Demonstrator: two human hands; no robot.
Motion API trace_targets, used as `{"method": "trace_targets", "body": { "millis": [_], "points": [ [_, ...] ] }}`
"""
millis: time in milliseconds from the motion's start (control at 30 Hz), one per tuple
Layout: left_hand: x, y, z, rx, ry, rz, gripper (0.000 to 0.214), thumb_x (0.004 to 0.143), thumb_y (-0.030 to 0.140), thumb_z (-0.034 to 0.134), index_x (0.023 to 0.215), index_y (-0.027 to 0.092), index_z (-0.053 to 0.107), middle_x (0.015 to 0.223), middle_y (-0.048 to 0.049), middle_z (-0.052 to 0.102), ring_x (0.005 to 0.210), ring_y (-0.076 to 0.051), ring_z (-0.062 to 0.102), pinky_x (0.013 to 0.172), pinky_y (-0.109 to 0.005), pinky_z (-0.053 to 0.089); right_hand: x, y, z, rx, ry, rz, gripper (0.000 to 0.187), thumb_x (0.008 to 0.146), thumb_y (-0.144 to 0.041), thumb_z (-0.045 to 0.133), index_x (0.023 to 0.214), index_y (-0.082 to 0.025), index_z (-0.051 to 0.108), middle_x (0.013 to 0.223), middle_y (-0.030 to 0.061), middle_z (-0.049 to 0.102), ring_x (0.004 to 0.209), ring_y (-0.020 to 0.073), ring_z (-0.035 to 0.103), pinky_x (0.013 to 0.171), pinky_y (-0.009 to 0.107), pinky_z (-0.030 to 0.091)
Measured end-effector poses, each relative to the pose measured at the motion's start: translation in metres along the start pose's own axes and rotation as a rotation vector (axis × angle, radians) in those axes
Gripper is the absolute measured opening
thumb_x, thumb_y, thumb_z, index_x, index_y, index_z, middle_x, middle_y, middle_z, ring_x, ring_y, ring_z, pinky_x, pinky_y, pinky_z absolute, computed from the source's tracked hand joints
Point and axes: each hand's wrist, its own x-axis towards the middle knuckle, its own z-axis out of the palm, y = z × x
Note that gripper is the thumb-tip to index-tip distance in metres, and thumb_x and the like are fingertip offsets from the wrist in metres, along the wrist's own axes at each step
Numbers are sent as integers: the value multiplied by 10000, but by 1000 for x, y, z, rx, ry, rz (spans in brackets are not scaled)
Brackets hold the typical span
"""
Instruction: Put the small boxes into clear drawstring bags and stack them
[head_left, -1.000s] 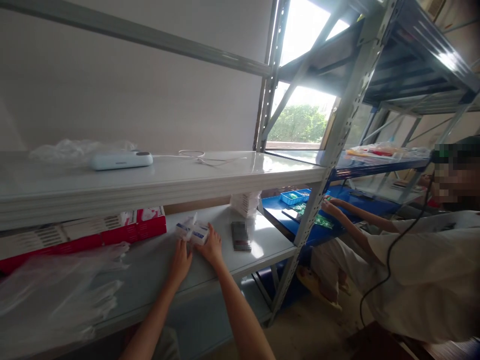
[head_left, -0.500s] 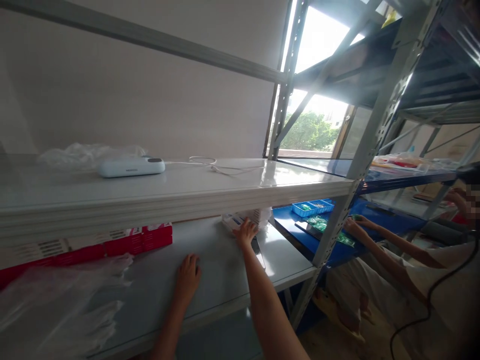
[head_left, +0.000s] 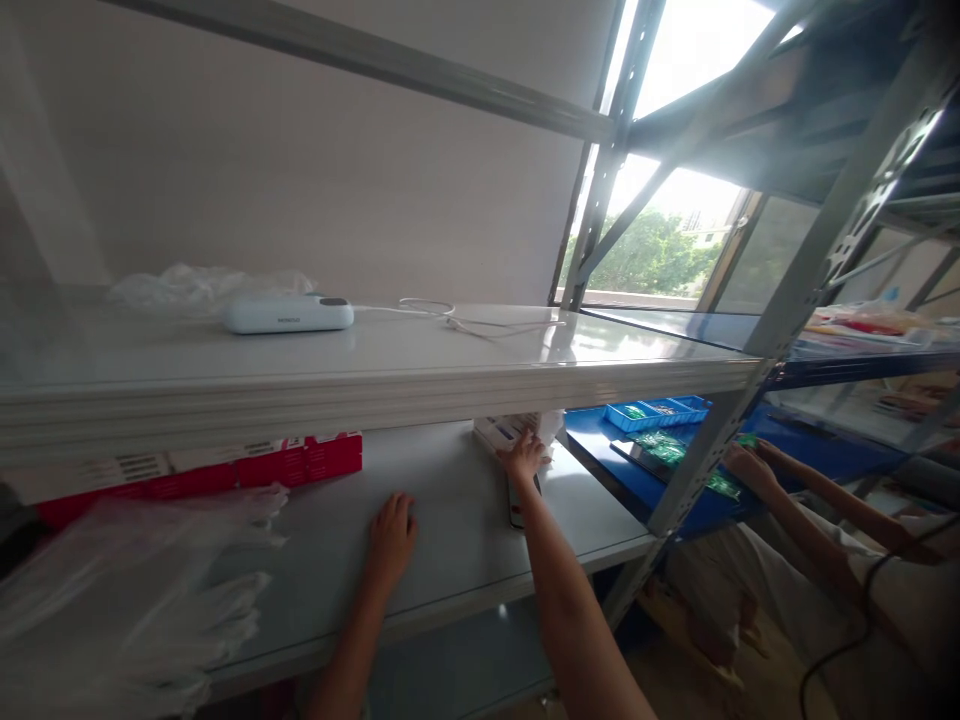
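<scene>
My left hand [head_left: 393,535] lies on the grey lower shelf [head_left: 442,500], fingers together and slightly bent, with nothing visible in it. Farther right, my right hand [head_left: 523,458] reaches forward with its fingers spread over a white printed package [head_left: 495,432] in clear plastic. The fingertips touch the package's near side; the upper shelf's edge hides part of its back. A dark phone [head_left: 515,508] lies flat on the shelf beneath my right wrist, partly covered by the forearm.
Red-and-white boxes [head_left: 300,462] and clear plastic bags [head_left: 142,590] lie at left. A white device [head_left: 289,315] with a cable stands on the upper shelf [head_left: 420,375]. Past the metal post [head_left: 705,460], another person's hands [head_left: 754,465] work near green packets [head_left: 664,447] and a blue tray [head_left: 645,415].
My view has turned slightly left, so the shelves appear farther right. The phone now shows left of my right wrist instead of right of it. My left hand stays on the shelf.
</scene>
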Motion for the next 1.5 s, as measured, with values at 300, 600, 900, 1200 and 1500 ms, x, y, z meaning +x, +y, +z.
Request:
{"method": "trace_targets", "body": {
  "millis": [300, 600, 900, 1200, 1500],
  "points": [
    [-1, 2, -2, -11, 33, 26, 308, 850, 111, 402, 1116, 165, 547, 1242, -120, 564, 1179, -241, 512, 946, -383, 402, -96, 53, -34, -19, -162, 70, 1025, 787, -603, 545, 1507, -116, 2, 1314, 287, 463, 1162, 419, 481, 939, 681, 270],
    [-3, 0, -5, -81, 38, 26, 307, 826, 98, 419, 1087, 160, 567, 1195, -106, 586, 1163, -233, 521, 971, -373, 405, -131, 45, -47, -92, -133, -14, 679, 839, -347, 540, 1428, -92, 318, 1170, 221, 579, 1128, 360, 503, 947, 632, 310],
    [-1, -3, 5, -117, 36, -11, 342, 807, 71, 390, 1085, 169, 563, 1204, -101, 576, 1191, -213, 503, 987, -342, 376, -168, 73, -7, -7, 45, -239, 525, 777, -423, 558, 1245, -187, 535, 1120, 157, 634, 1040, 343, 578, 909, 536, 382],
    [-39, 12, -24, -265, 63, -95, 353, 779, 48, 417, 1067, 172, 578, 1234, -103, 531, 1215, -212, 474, 1026, -368, 364, -207, 15, -20, 56, 5, -422, 478, 766, -405, 585, 1184, -173, 562, 1039, 152, 667, 1011, 344, 587, 970, 528, 330],
    [-116, -9, -111, -110, 364, 0, 382, 846, 66, 383, 1118, 229, 598, 1351, -84, 447, 1265, -227, 420, 1064, -432, 345, -261, -63, -17, 130, -27, -565, 492, 825, -434, 553, 1207, -124, 560, 1058, 181, 647, 1013, 327, 560, 949, 511, 316]
  ]
}}
